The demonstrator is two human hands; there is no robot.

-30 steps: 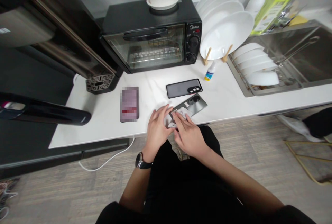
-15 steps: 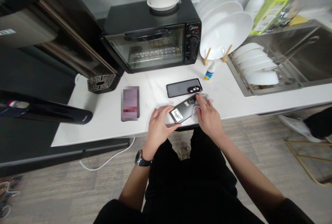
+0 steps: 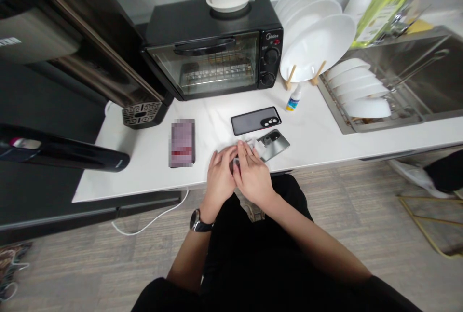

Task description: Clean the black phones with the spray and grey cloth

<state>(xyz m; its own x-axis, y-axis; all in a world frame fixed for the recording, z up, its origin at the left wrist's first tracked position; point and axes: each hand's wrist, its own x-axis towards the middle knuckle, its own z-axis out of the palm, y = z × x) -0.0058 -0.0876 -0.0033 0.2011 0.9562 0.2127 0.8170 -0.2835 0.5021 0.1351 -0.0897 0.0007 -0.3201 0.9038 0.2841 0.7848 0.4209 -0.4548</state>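
A grey smartphone (image 3: 278,144) lies back up at the counter's front edge, its camera end to the right. My left hand (image 3: 221,172) grips its left end, fingers and thumb around the sides. Pressed flat over the phone's left half, my right hand (image 3: 253,174) holds a pale wipe (image 3: 257,146) under its fingers; the label end of the phone is hidden beneath. Just behind lies a phone case (image 3: 253,121) with a black rim and camera cutouts. Near the plates stands a small spray bottle (image 3: 293,99) with a blue and yellow label.
A pixelated purple item (image 3: 183,143) lies on the counter to the left. Behind are a toaster oven (image 3: 213,47) with a white pot on top, plates (image 3: 314,47) in a rack, and a sink (image 3: 415,104) with bowls. A drink dispenser (image 3: 144,114) stands at left.
My right hand has slid left with the wipe, from the phone's camera end to its label end. The camera end is now uncovered. My left hand has stayed on the phone.
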